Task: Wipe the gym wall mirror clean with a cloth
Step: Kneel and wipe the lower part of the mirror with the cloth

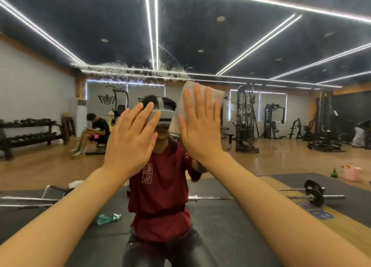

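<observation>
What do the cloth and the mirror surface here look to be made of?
The cloth looks like soft woven fabric, pale beige and matte, folded flat under the right hand. The mirror looks like glossy glass: sharp reflections, and whitish droplet spray clinging on it.

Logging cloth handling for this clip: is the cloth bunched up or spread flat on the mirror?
Spread flat: the cloth shows beyond the straight fingers of the right hand pressing it.

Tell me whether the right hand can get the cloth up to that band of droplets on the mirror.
Probably yes: the right hand presses the cloth flat just below the droplets, nothing between.
</observation>
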Available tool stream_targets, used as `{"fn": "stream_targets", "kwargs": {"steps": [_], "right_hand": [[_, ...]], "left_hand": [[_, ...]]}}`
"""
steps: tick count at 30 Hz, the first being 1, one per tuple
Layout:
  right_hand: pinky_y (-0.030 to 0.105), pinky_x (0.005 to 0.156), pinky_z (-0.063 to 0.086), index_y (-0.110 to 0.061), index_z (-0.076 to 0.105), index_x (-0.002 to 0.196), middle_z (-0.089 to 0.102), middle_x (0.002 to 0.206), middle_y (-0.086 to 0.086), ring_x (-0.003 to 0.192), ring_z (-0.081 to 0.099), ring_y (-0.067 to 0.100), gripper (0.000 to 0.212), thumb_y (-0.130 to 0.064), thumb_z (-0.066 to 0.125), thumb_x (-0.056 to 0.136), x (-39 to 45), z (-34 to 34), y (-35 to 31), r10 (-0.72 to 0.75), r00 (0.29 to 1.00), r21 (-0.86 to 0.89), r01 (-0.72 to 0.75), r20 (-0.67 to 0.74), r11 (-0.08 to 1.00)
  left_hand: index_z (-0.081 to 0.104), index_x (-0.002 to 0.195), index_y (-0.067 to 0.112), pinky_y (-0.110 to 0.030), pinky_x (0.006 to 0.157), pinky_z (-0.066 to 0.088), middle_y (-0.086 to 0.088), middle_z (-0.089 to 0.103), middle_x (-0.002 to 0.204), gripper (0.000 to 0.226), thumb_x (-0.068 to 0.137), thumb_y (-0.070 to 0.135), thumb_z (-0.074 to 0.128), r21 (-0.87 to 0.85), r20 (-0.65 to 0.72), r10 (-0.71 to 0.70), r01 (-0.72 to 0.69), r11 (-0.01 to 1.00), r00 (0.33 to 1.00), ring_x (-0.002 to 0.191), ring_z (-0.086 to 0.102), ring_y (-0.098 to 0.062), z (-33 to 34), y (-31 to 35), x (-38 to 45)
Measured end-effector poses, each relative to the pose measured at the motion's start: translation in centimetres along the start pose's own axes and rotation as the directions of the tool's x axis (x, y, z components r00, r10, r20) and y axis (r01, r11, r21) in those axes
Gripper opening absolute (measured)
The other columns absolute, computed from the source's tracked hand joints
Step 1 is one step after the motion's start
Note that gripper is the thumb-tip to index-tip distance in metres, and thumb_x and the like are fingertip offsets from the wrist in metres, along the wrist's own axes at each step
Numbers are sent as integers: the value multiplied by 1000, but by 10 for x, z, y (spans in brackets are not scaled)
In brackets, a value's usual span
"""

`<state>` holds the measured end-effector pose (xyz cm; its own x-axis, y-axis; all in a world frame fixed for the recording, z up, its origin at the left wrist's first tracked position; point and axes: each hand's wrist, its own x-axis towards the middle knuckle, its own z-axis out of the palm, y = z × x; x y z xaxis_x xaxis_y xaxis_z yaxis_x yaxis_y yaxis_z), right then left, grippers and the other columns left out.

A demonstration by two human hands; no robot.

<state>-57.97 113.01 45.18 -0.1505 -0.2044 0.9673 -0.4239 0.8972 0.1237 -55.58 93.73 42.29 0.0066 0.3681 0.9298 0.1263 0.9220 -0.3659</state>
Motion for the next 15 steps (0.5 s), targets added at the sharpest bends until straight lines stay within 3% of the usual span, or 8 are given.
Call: {"fn": "stream_targets", "kwargs": {"steps": [3,8,12,15], "right_hand": [[53,122,6,-14,9,158,7,165,13,153,3,31,60,-39,21,105,-13,-7,35,-23,1000,-81,24,3,996],[58,120,9,-13,7,158,3,166,14,153,0,31,61,-39,19,104,-47,-25,94,160,987,-58,-159,4,986],[55,121,-1,-10,9,158,1,166,13,153,-4,31,66,-43,17,102,-26,-20,63,240,971,-2,-240,-20,971],[53,121,-7,-10,7,158,-1,165,14,152,-5,33,67,-45,17,101,-14,-10,31,114,993,-52,-113,24,992]], "left_hand": [[51,142,5,-52,116,28,-18,46,148,48,101,29,44,19,-22,-9,9,1000,1000,137,38,-36,1,1,0],[52,141,5,-51,117,25,-18,46,148,50,100,32,45,3,-28,-43,43,999,999,138,38,-38,3,6,0],[51,141,4,-51,118,22,-20,46,147,51,99,33,46,13,-43,-56,57,998,997,138,36,-38,5,9,0],[51,141,4,-53,117,24,-21,45,147,51,99,34,46,18,-39,-47,48,999,998,137,37,-40,4,10,1]]}}
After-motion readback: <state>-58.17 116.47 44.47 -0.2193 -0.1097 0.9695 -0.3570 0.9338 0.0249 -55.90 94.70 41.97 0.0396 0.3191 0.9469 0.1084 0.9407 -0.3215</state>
